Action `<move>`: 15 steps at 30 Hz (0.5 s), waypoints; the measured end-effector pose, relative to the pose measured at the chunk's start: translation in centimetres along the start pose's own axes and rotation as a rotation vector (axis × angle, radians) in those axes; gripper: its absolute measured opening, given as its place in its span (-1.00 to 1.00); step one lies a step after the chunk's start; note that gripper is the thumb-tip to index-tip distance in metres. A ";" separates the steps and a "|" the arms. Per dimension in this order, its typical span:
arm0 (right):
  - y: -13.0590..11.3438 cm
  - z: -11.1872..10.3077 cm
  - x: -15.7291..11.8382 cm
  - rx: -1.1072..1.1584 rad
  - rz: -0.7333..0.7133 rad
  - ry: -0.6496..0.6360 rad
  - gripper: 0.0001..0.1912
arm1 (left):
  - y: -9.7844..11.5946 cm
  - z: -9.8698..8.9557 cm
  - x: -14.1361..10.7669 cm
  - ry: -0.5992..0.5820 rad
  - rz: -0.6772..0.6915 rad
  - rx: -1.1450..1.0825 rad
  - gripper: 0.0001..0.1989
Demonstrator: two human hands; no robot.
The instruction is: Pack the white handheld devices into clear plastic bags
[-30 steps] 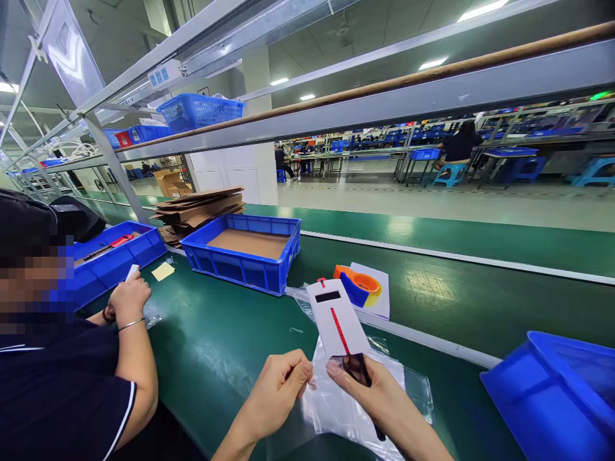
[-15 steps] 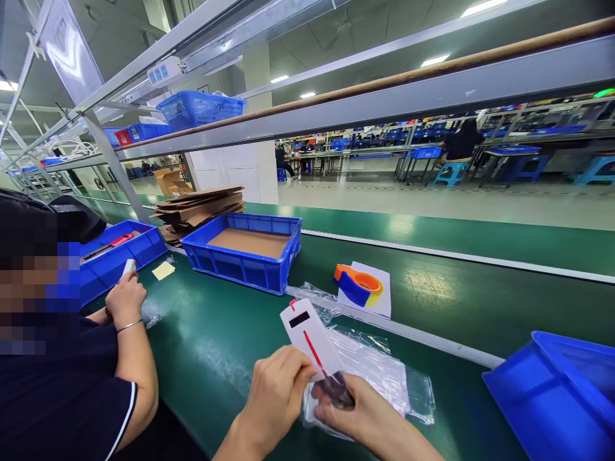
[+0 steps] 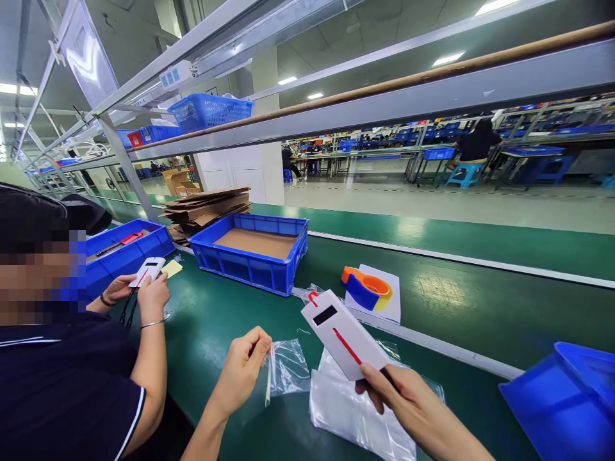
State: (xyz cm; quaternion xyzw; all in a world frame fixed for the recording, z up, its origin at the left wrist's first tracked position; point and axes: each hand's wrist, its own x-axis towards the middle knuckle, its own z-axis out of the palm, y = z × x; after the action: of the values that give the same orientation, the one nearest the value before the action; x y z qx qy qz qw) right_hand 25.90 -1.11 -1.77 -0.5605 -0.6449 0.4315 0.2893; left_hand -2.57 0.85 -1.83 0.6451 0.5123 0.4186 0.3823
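Right hand (image 3: 403,400) grip pinches card (image 3: 343,334) at its near end | long axis toward 10 o'clock | left hand (image 3: 243,368) pinches bag (image 3: 287,368), at 9 o'clock of card, apart.

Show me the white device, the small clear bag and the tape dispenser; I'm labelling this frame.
white device (image 3: 342,333), head view, middle of its white face beside the red strip.
small clear bag (image 3: 289,367), head view, centre of the plastic film.
tape dispenser (image 3: 366,289), head view, its orange ring.
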 end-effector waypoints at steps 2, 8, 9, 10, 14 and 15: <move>0.5 -0.8 -0.3 -0.073 0.012 0.009 -0.35 | -0.3 -0.6 0.0 0.008 0.008 -0.004 -0.42; 0.3 -1.3 -1.2 -0.147 -0.002 0.044 -0.36 | -1.4 -0.7 -0.1 -0.048 0.005 -0.098 -0.42; 0.2 -1.3 -1.2 -0.144 -0.003 0.047 -0.36 | -1.5 -0.7 -0.1 -0.070 -0.002 -0.123 -0.41; 0.2 -1.3 -1.2 -0.141 -0.004 0.044 -0.36 | -1.6 -0.6 -0.1 -0.090 -0.005 -0.147 -0.40; 0.4 -1.5 -0.9 -0.149 0.012 0.018 -0.32 | -1.6 -0.4 0.0 -0.136 -0.021 -0.232 -0.39; 0.5 -1.7 -1.0 -0.148 0.014 0.012 -0.30 | -1.5 -0.4 0.0 -0.135 -0.034 -0.244 -0.40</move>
State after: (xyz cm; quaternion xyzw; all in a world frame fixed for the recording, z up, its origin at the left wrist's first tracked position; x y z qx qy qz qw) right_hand 27.78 -1.67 -1.29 -0.5875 -0.6694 0.3812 0.2478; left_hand -3.43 1.16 -3.09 0.6116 0.4418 0.4269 0.4985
